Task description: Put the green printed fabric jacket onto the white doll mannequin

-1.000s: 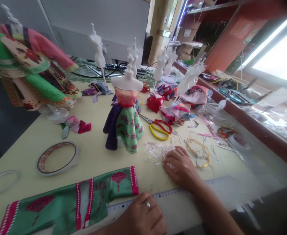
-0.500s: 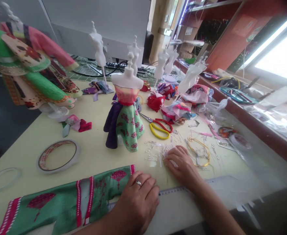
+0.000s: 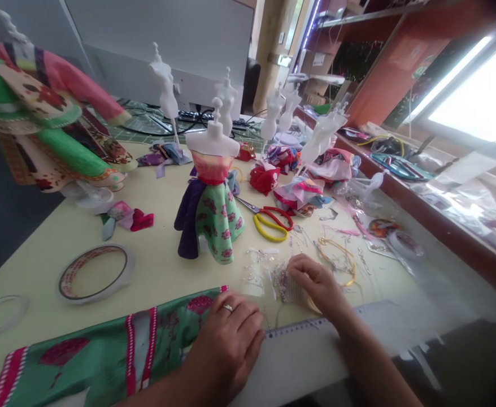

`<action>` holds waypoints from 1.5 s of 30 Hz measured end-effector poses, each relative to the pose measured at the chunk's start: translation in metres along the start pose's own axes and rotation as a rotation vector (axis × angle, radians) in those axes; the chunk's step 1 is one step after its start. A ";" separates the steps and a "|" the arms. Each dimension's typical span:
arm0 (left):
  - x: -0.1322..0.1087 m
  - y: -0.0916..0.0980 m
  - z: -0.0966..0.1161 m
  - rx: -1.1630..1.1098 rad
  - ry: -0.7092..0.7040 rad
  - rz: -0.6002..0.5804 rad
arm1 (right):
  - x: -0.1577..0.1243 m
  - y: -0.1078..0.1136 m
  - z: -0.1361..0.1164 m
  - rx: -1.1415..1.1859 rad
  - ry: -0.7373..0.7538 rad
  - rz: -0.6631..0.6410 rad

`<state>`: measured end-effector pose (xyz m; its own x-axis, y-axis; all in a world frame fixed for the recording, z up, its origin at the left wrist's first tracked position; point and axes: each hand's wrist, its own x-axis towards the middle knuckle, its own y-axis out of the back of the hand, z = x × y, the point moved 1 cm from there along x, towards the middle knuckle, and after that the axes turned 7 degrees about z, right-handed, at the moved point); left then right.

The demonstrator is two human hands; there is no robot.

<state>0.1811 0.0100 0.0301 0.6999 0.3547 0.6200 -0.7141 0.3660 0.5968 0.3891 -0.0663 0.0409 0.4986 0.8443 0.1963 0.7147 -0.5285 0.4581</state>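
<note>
Left hand (image 3: 226,342) flat, fingers spread, holding nothing, pressing right end of green fabric (image 3: 104,353) at table (image 3: 163,280) front. Right hand (image 3: 321,282) fingers curled, pinching bead packet (image 3: 287,287) just beside fabric. No beads on fabric yet; mannequin (image 3: 209,217) dressed

We see strong daylight from the window (image 3: 477,96) on the right, blown out to white. The table (image 3: 163,277) is evenly lit with soft, faint shadows; the right hand (image 3: 318,282) looks sharp, while the edges bend and blur.
</note>
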 end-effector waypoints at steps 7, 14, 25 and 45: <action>0.002 -0.002 -0.002 0.096 -0.045 -0.059 | -0.002 0.000 0.003 -0.024 -0.023 0.079; -0.003 -0.011 -0.006 0.199 -0.069 -0.161 | -0.001 0.003 0.005 -0.031 0.041 0.217; -0.009 -0.021 -0.010 0.271 -0.119 -0.165 | -0.026 0.016 -0.010 -0.053 -0.007 0.145; -0.008 -0.013 -0.008 0.211 -0.092 -0.129 | -0.065 0.000 -0.017 -0.337 0.204 0.082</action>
<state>0.1853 0.0093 0.0133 0.7876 0.2333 0.5703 -0.6135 0.2121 0.7606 0.3483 -0.1200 0.0428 0.4152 0.8187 0.3966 0.4591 -0.5650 0.6856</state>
